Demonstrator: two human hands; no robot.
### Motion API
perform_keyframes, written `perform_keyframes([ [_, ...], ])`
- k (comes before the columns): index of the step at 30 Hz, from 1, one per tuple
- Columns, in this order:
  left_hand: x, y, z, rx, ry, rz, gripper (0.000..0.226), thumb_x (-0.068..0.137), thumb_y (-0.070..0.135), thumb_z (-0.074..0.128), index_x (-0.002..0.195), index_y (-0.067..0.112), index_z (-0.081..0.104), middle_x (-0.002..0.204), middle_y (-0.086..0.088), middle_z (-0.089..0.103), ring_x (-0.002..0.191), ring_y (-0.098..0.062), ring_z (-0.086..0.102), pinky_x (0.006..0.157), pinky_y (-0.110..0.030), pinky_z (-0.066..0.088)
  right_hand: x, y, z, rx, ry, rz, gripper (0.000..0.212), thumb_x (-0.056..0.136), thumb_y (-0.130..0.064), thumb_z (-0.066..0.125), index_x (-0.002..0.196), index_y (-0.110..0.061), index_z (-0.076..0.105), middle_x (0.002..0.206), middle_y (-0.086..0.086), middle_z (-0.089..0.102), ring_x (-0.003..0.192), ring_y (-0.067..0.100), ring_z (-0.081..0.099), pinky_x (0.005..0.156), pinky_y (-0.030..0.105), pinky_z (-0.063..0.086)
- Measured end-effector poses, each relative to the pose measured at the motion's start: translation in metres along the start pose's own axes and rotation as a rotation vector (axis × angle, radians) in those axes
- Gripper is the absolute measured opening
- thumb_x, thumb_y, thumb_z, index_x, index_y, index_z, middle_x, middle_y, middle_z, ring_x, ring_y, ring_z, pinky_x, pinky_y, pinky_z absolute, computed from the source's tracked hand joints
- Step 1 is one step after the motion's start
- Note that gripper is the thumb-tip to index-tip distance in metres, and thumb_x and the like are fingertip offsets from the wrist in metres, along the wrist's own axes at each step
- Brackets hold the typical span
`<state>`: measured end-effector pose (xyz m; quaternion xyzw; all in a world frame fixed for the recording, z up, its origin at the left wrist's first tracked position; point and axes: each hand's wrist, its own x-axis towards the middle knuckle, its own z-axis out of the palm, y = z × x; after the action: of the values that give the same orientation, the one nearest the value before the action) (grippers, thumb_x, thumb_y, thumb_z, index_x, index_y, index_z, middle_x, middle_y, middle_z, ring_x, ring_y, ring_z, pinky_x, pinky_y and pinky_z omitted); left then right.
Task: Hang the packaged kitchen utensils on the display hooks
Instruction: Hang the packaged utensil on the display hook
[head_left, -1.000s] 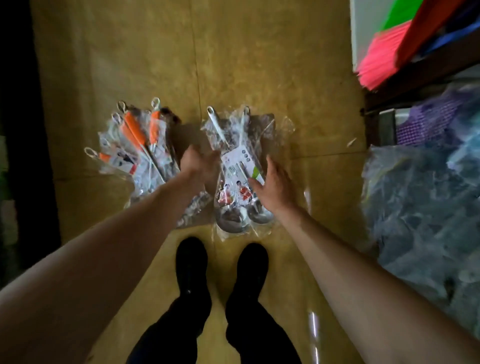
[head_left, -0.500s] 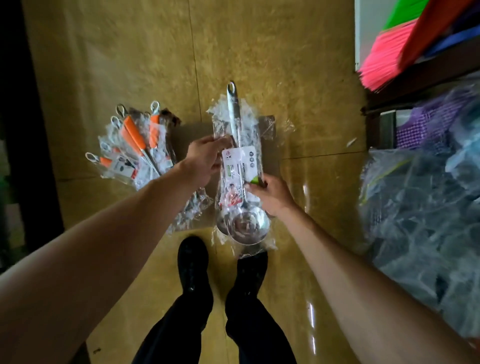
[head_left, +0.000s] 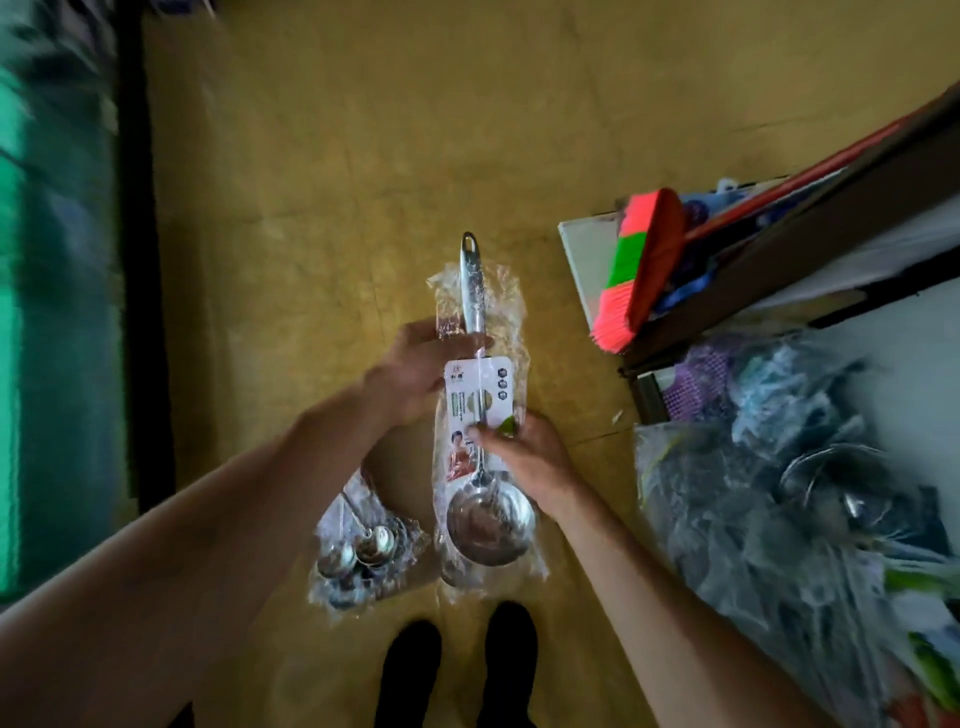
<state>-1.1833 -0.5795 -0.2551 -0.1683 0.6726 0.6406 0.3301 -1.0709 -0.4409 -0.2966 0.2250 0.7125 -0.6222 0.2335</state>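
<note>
A packaged steel ladle (head_left: 480, 410) in clear plastic with a white label card is lifted above the floor, handle loop pointing away from me. My left hand (head_left: 415, 371) grips the package at the handle, thumb across the front. My right hand (head_left: 530, 457) pinches the card's lower right edge beside the bowl. A second pack of steel ladles (head_left: 363, 545) lies on the yellow floor under my left forearm. No display hooks show in this view.
A shelf edge (head_left: 779, 270) at right carries pink and green brooms (head_left: 639, 270). Below it sits a heap of plastic-wrapped goods (head_left: 805, 509). A dark strip (head_left: 137, 260) and a green blurred area border the left. My shoes (head_left: 457, 670) stand at the bottom.
The ladle package has come up off the floor in both hands. The view has swung, so the orange-handled packs are out of sight and the shelf now sits lower right.
</note>
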Motion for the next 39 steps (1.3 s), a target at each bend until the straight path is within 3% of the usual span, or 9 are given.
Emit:
perform_keyframes([
  [5, -0.035, 0.068, 0.026, 0.132, -0.119, 0.052, 0.023, 0.084, 0.019, 0.077, 0.104, 0.008, 0.072, 0.097, -0.002, 0.077, 0.087, -0.017, 0.07, 0.077, -0.032, 0.055, -0.051, -0.054, -0.019, 0.07, 0.136, -0.109, 0.015, 0.084, -0.023, 0.077, 0.097, -0.016, 0.074, 0.083, -0.01, 0.076, 0.076, 0.012, 0.071, 0.069, 0.029, 0.057],
  [10, -0.076, 0.11, 0.073, 0.192, -0.289, 0.105, 0.019, 0.084, 0.016, 0.076, 0.1, 0.009, 0.07, 0.107, -0.013, 0.075, 0.1, -0.029, 0.071, 0.089, -0.042, 0.057, -0.099, -0.074, -0.056, 0.063, 0.245, -0.162, 0.038, 0.087, -0.035, 0.073, 0.101, -0.001, 0.069, 0.05, -0.022, 0.06, 0.043, -0.005, 0.054, 0.045, 0.008, 0.04],
  [14, -0.095, 0.121, 0.122, 0.279, -0.375, 0.156, 0.022, 0.084, 0.017, 0.076, 0.104, 0.008, 0.071, 0.106, -0.012, 0.075, 0.1, -0.03, 0.071, 0.09, -0.042, 0.055, -0.13, -0.067, -0.082, 0.132, 0.358, -0.194, 0.044, 0.081, -0.045, 0.077, 0.104, -0.009, 0.072, 0.096, 0.0, 0.076, 0.091, 0.019, 0.072, 0.082, 0.041, 0.059],
  [17, -0.109, 0.113, 0.165, 0.327, -0.481, 0.181, 0.019, 0.085, 0.015, 0.075, 0.103, 0.011, 0.073, 0.1, -0.008, 0.076, 0.093, -0.025, 0.072, 0.083, -0.039, 0.056, -0.164, -0.051, -0.106, 0.261, 0.412, -0.212, 0.03, 0.087, -0.028, 0.075, 0.113, -0.013, 0.072, 0.104, -0.006, 0.075, 0.092, -0.001, 0.07, 0.082, 0.018, 0.056],
  [21, -0.142, 0.081, 0.232, 0.381, -0.537, 0.178, 0.015, 0.082, 0.015, 0.077, 0.096, 0.014, 0.072, 0.099, -0.01, 0.076, 0.089, -0.024, 0.069, 0.085, -0.041, 0.053, -0.219, -0.012, -0.139, 0.422, 0.522, -0.208, 0.022, 0.089, -0.006, 0.07, 0.11, 0.003, 0.069, 0.09, -0.004, 0.072, 0.073, -0.01, 0.067, 0.065, 0.004, 0.046],
  [26, -0.216, 0.019, 0.332, 0.475, -0.681, 0.183, 0.018, 0.08, 0.013, 0.078, 0.097, 0.007, 0.073, 0.095, -0.012, 0.075, 0.076, -0.02, 0.069, 0.064, -0.027, 0.056, -0.312, 0.067, -0.178, 0.399, 0.669, -0.128, 0.013, 0.086, -0.033, 0.075, 0.096, -0.025, 0.073, 0.083, -0.012, 0.076, 0.078, 0.003, 0.072, 0.066, 0.017, 0.055],
  [29, -0.274, -0.03, 0.396, 0.559, -0.814, 0.163, 0.046, 0.07, 0.023, 0.082, 0.109, 0.0, 0.071, 0.107, -0.019, 0.073, 0.095, -0.034, 0.07, 0.085, -0.041, 0.057, -0.383, 0.127, -0.199, 0.443, 0.797, -0.028, 0.017, 0.082, -0.042, 0.075, 0.084, -0.026, 0.071, 0.068, -0.011, 0.073, 0.06, 0.007, 0.068, 0.056, 0.024, 0.055],
  [33, -0.362, -0.099, 0.474, 0.69, -0.946, 0.175, 0.035, 0.078, 0.026, 0.081, 0.105, 0.005, 0.072, 0.102, -0.013, 0.076, 0.101, -0.035, 0.07, 0.098, -0.054, 0.052, -0.488, 0.201, -0.214, 0.682, 0.937, -0.058, 0.027, 0.078, -0.03, 0.082, 0.101, -0.022, 0.072, 0.102, 0.0, 0.076, 0.098, 0.018, 0.072, 0.093, 0.039, 0.056],
  [39, -0.52, -0.203, 0.563, 0.838, -1.159, 0.345, 0.013, 0.082, 0.033, 0.08, 0.091, 0.023, 0.078, 0.093, 0.003, 0.078, 0.093, -0.015, 0.073, 0.086, -0.031, 0.055, -0.655, 0.298, -0.219, 0.872, 1.123, -0.159, 0.03, 0.083, -0.009, 0.075, 0.112, -0.011, 0.069, 0.107, 0.004, 0.075, 0.103, 0.021, 0.071, 0.096, 0.04, 0.055],
])
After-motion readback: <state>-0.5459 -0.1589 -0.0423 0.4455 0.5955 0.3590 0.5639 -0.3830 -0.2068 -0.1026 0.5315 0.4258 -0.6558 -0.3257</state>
